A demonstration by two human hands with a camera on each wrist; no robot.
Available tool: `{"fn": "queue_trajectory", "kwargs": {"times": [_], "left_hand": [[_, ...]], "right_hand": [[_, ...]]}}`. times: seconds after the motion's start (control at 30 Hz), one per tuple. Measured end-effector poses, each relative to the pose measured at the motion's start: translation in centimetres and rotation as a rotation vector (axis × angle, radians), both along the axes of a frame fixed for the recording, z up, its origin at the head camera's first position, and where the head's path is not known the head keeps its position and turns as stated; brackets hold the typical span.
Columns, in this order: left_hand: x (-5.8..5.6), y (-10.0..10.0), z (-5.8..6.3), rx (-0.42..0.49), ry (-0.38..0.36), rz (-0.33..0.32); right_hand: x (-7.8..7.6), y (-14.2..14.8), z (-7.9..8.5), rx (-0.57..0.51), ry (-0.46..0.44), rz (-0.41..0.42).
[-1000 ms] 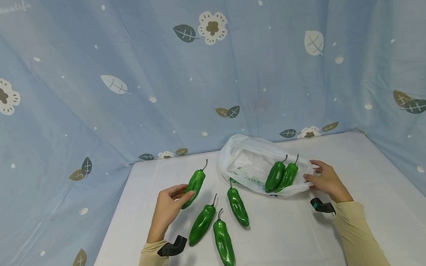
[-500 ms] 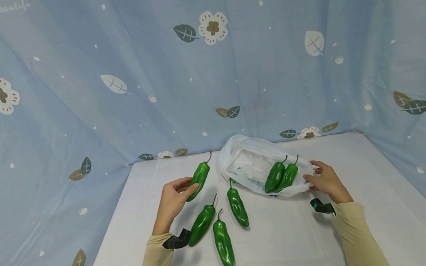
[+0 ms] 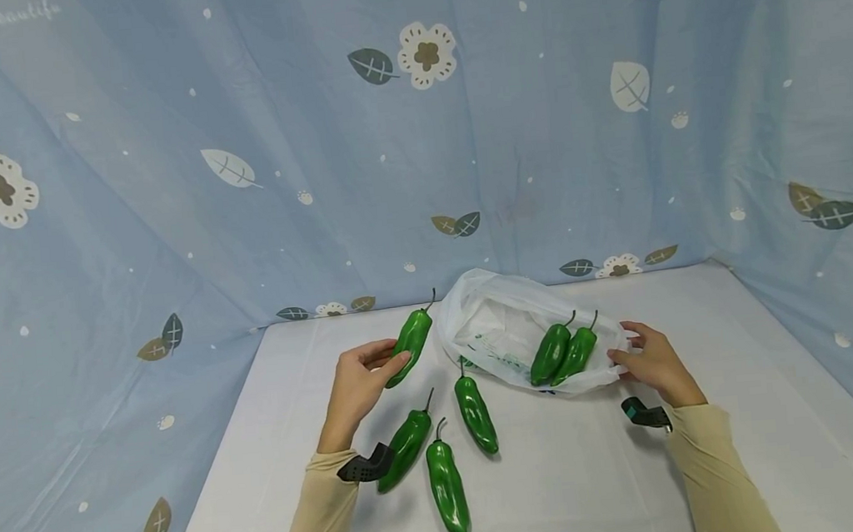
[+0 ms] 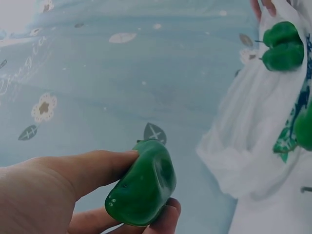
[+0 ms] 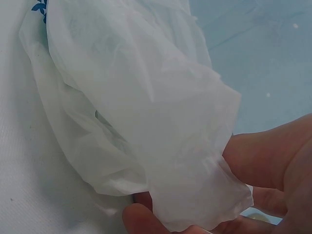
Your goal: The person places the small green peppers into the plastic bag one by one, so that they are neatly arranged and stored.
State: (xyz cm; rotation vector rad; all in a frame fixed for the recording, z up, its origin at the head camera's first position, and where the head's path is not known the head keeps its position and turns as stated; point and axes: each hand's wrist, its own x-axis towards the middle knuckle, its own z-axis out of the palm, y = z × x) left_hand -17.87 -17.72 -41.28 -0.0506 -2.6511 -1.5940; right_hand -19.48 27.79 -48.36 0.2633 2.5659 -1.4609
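Note:
My left hand holds a green chili pepper by its lower half, thumb on the near side, its stem slanting up to the right. In the left wrist view the pepper sits between thumb and fingertips. On the right, my right hand pinches the edge of a white plastic bag. The bag's mouth gapes toward me, and two green peppers lie side by side inside it near that hand. Crumpled bag film covers part of the right fingers in the right wrist view.
Three more green peppers lie on the white table: one pepper just in front of the bag, another pepper by the left wrist, and a third pepper nearest me. A blue patterned curtain rises behind the table.
My left hand has moved right and farther away with its pepper, which is now close to the bag's left edge. The right hand and the bag have stayed in place.

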Motion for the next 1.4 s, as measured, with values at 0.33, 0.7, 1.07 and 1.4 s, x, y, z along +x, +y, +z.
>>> {"fn": "queue_trajectory", "kwargs": {"times": [0.33,0.7,1.07,1.4], "left_hand": [[-0.9,1.2,0.7,0.011,0.029,-0.026],[-1.8,2.7,1.5,0.026,0.087,-0.067],[-2.5,3.6,1.6,0.033,0.087,-0.091],[-3.1,4.6,1.6,0.042,0.066,-0.111]], "right_hand": [[0.0,0.0,0.1,0.007,-0.003,-0.003],[0.1,0.0,0.0,-0.002,0.0,-0.003],[0.1,-0.1,0.2,-0.002,-0.012,0.0],[0.1,-0.2,0.2,0.0,-0.004,-0.001]]}}
